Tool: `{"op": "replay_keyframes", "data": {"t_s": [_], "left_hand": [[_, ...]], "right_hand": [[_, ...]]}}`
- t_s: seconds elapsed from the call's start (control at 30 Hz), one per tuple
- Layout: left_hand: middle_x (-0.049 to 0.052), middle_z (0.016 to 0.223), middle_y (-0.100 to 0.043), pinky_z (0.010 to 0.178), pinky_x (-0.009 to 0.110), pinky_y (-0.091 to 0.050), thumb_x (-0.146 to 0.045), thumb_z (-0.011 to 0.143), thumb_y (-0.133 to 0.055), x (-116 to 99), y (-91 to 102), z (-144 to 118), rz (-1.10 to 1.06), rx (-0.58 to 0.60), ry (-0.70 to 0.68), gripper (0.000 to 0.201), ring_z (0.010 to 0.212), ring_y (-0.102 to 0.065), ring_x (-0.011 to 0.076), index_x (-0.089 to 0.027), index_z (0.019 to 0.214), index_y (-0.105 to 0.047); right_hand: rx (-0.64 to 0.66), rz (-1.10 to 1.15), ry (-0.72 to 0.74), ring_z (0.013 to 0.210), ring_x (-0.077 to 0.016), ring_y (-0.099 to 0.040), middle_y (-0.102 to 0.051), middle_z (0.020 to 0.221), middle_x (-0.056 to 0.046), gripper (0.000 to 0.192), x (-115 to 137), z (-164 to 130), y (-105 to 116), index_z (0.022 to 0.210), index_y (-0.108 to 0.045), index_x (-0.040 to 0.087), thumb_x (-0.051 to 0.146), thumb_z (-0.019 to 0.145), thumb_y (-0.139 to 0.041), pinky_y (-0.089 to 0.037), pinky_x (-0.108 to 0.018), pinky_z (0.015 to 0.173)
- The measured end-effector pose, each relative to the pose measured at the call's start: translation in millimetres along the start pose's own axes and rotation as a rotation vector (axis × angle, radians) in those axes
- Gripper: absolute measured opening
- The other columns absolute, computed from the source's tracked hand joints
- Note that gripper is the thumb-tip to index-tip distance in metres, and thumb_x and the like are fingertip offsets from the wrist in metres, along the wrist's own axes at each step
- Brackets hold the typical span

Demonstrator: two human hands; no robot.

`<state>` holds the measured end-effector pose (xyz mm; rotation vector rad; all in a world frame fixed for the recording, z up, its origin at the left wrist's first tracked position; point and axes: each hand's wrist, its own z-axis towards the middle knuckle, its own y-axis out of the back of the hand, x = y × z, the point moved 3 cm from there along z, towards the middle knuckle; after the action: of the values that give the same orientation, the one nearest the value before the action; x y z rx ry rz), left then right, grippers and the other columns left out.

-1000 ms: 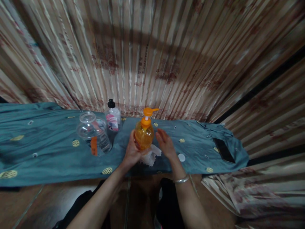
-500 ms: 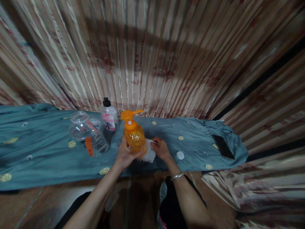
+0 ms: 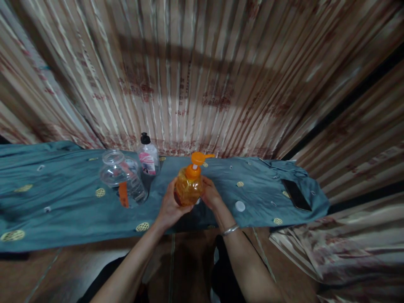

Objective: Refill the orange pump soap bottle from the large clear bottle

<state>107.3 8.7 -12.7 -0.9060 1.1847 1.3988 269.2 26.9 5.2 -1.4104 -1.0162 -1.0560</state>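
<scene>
Gripping the orange pump bottle (image 3: 188, 188) from both sides: our left-hand fingers (image 3: 175, 201) wrap its left and lower flank, clamped on the body; the right-hand fingers (image 3: 205, 188) curl round its right side, pressed to the plastic. A scrap of white shows just under the right fingertips, too small for us to say whether it is tissue held against the bottle. Left hand (image 3: 168, 206) sits lower and nearer us, right hand (image 3: 212, 197) slightly farther; a metal bangle (image 3: 230, 229) rings the right wrist.

Bottle stands roughly upright, its base hidden by our hands, so we cannot tell whether it rests on the surface (image 3: 63, 210) or is lifted just off it. Pump head (image 3: 198, 158) points right, not pressed.

Judgement: the step in hand looks like steadying or wiping the bottle body, not dispensing. A next move would call for one hand keeping the bottle steady while the other works round it, without tipping the pump head.

Left of the bottle: a clear jar (image 3: 121, 176) with an orange label, and behind it a small black-capped bottle (image 3: 148, 156), both near but apart from our hands. Right: a white disc (image 3: 240, 206), then a dark phone (image 3: 296, 194) well apart. Teal cloth covers the surface; striped curtain (image 3: 202, 75) behind.
</scene>
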Motion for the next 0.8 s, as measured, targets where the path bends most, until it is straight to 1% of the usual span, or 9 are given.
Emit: {"op": "replay_keyframes", "data": {"t_s": [0.17, 0.3, 0.4, 0.47, 0.53, 0.57, 0.63, 0.7, 0.8], "left_hand": [[0.012, 0.134, -0.066, 0.112, 0.055, -0.049, -0.029, 0.054, -0.092, 6.0, -0.6, 3.1, -0.011, -0.003, 0.026, 0.093, 0.128, -0.065, 0.0343, -0.022, 0.137, -0.051], [0.009, 0.125, -0.067, 0.109, 0.054, -0.051, -0.031, 0.054, -0.092, 5.4, 0.0, 5.7, -0.007, -0.03, 0.013, 0.089, 0.123, -0.066, 0.0325, -0.022, 0.133, -0.053], [0.008, 0.126, -0.063, 0.112, 0.058, -0.047, -0.033, 0.053, -0.093, 2.2, 1.2, 6.7, 0.023, -0.097, -0.007, 0.088, 0.127, -0.062, 0.0343, -0.023, 0.131, -0.053], [0.011, 0.13, -0.06, 0.114, 0.062, -0.044, -0.036, 0.052, -0.093, 0.1, -0.3, 7.5, 0.045, -0.138, -0.016, 0.093, 0.13, -0.058, 0.0368, -0.022, 0.133, -0.052], [0.014, 0.134, -0.057, 0.117, 0.064, -0.04, -0.037, 0.049, -0.095, -1.4, -3.8, 8.6, 0.056, -0.159, -0.022, 0.1, 0.134, -0.054, 0.0391, -0.021, 0.137, -0.049], [0.015, 0.138, -0.056, 0.119, 0.064, -0.038, -0.036, 0.048, -0.095, -1.8, -5.6, 9.2, 0.059, -0.164, -0.026, 0.104, 0.137, -0.051, 0.0404, -0.02, 0.139, -0.048], [0.016, 0.144, -0.054, 0.123, 0.065, -0.032, -0.037, 0.045, -0.097, -2.1, -7.9, 9.8, 0.059, -0.161, -0.036, 0.107, 0.144, -0.045, 0.0424, -0.021, 0.14, -0.049], [0.015, 0.142, -0.058, 0.123, 0.064, -0.032, -0.037, 0.047, -0.096, -1.3, -7.0, 8.9, 0.05, -0.132, -0.044, 0.098, 0.145, -0.045, 0.0426, -0.022, 0.135, -0.056], [0.011, 0.12, -0.07, 0.117, 0.062, -0.042, -0.041, 0.061, -0.089, 3.0, 0.7, 5.4, 0.018, -0.068, -0.03, 0.071, 0.132, -0.059, 0.0391, -0.023, 0.125, -0.064]], "right_hand": [[0.014, 0.071, 0.113, 0.062, -0.0129, -0.054, -0.062, 0.068, 0.005, 0.045, 57.9, -11.9, -7.3, 0.075, -0.062, 0.025, 0.063, 0.067, -0.085, -0.045, -0.024, 0.057], [0.094, -0.078, 0.309, 0.059, -0.0119, -0.047, -0.058, 0.068, 0.005, 0.044, 87.7, -34.1, -20.1, 0.08, -0.064, 0.024, 0.067, 0.081, -0.075, -0.041, -0.023, 0.054], [0.095, -0.169, 0.415, 0.074, -0.0151, -0.058, -0.069, 0.086, 0.0, 0.046, 88.6, -46.5, -27.9, 0.081, -0.067, 0.023, 0.067, 0.093, -0.061, -0.049, -0.025, 0.062], [0.048, -0.206, 0.461, 0.085, -0.0171, -0.065, -0.074, 0.102, -0.003, 0.038, 83.2, -49.5, -29.3, 0.085, -0.067, 0.023, 0.059, 0.094, -0.062, -0.054, -0.027, 0.07], [-0.036, -0.253, 0.498, 0.092, -0.0183, -0.069, -0.075, 0.11, -0.003, 0.026, 77.1, -48.8, -27.7, 0.098, -0.068, 0.024, 0.049, 0.09, -0.069, -0.058, -0.03, 0.079], [-0.076, -0.277, 0.513, 0.096, -0.019, -0.07, -0.076, 0.114, -0.004, 0.029, 74.6, -47.6, -26.5, 0.108, -0.067, 0.025, 0.045, 0.088, -0.072, -0.059, -0.031, 0.084], [-0.128, -0.329, 0.534, 0.104, -0.0205, -0.071, -0.075, 0.122, -0.006, 0.05, 70.8, -44.2, -24.2, 0.131, -0.062, 0.026, 0.042, 0.086, -0.076, -0.06, -0.035, 0.092], [-0.152, -0.406, 0.556, 0.118, -0.0238, -0.069, -0.069, 0.139, -0.011, 0.062, 68.8, -40.8, -23.1, 0.142, -0.057, 0.024, 0.045, 0.086, -0.075, -0.058, -0.041, 0.102], [-0.136, -0.536, 0.588, 0.142, -0.0281, -0.056, -0.059, 0.153, -0.013, 0.057, 66.2, -37.0, -23.9, 0.143, -0.061, 0.023, 0.052, 0.095, -0.064, -0.046, -0.047, 0.12]]}}
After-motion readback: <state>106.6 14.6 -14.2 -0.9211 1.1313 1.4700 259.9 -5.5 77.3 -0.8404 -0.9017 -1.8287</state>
